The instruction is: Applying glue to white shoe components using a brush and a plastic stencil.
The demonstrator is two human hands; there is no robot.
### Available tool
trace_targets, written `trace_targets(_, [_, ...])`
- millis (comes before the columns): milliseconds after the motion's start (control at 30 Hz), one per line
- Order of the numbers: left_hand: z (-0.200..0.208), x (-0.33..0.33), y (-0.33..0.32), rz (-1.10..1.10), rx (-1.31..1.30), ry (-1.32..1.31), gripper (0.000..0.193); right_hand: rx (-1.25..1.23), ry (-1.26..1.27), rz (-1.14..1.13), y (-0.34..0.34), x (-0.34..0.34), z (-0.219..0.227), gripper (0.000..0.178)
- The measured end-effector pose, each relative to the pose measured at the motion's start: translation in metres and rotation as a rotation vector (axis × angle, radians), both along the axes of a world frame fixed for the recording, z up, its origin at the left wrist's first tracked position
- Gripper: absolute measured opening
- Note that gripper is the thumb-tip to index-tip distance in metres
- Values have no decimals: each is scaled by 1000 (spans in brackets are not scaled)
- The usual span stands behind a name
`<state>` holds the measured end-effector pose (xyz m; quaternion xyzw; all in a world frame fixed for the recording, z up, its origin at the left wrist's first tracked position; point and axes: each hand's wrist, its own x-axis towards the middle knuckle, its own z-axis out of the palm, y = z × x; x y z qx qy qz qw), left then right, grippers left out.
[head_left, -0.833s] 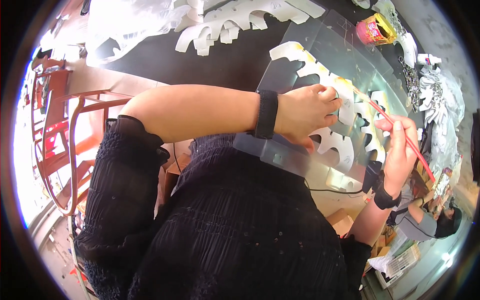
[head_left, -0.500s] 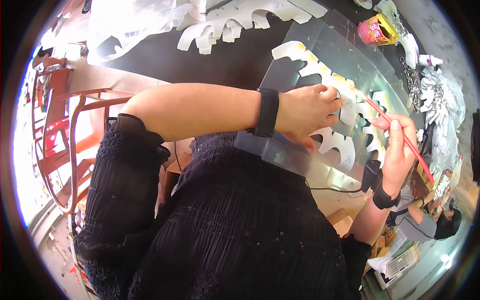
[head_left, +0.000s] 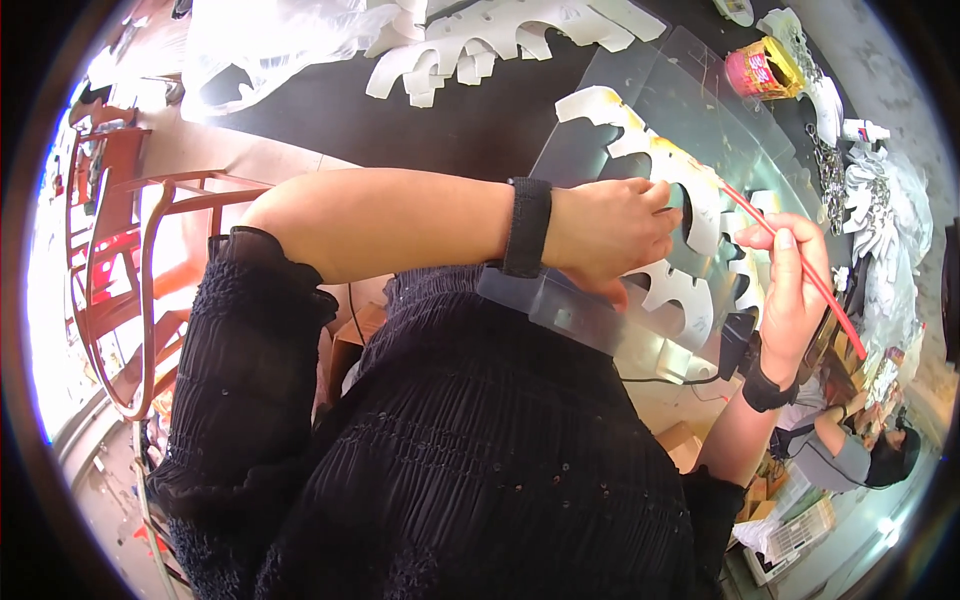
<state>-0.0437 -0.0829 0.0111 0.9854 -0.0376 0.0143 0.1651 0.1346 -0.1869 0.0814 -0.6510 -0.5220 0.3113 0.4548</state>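
Note:
A thin red-handled brush (head_left: 832, 302) is pinched in my right hand (head_left: 792, 290). Its tip meets the yellow-stained edge of a white scalloped strip (head_left: 668, 160) with arched cutouts. My left hand (head_left: 618, 228) reaches across from the left, fingers bent and a little apart over the strip's cutouts, thumb held away. Whether its fingertips press on the strip is hard to see. Another white scalloped piece (head_left: 690, 308) lies just nearer than my left hand. These pieces rest on a clear plastic sheet (head_left: 640, 75) over the dark table.
A red and yellow tub (head_left: 765, 72) stands at the far right, near metal chains (head_left: 830, 175) and plastic bags (head_left: 905, 215). More white strips (head_left: 500, 35) and a clear bag (head_left: 265, 50) lie at the back. A chair (head_left: 150, 290) is left; another person (head_left: 850, 455) sits right.
The brush tip has shifted slightly along the strip's yellowed edge, and my right hand has moved a little with it. My left hand stays nearly in place.

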Motion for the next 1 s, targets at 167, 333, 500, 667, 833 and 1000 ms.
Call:
trace_targets(167, [4, -14, 6, 69, -66, -79, 69, -33, -51, 1, -1, 1, -3, 16])
trace_targets(333, [-3, -19, 10, 91, -2, -131, 69, -53, -60, 13, -1, -1, -1, 16])
trace_targets(500, [-2, -18, 8, 100, 55, -111, 71, -48, 50, 19, -9, 8, 7, 16])
trace_targets(667, [0, -20, 11, 78, 36, -99, 72, 18, 16, -56, -4, 1, 7, 16])
trace_targets(833, [-2, -18, 11, 70, 33, -103, 73, -79, 11, 4, -13, 8, 9, 15])
trace_targets(1000, [-1, -19, 12, 60, 26, -52, 74, -30, -14, -29, -5, 3, 6, 15])
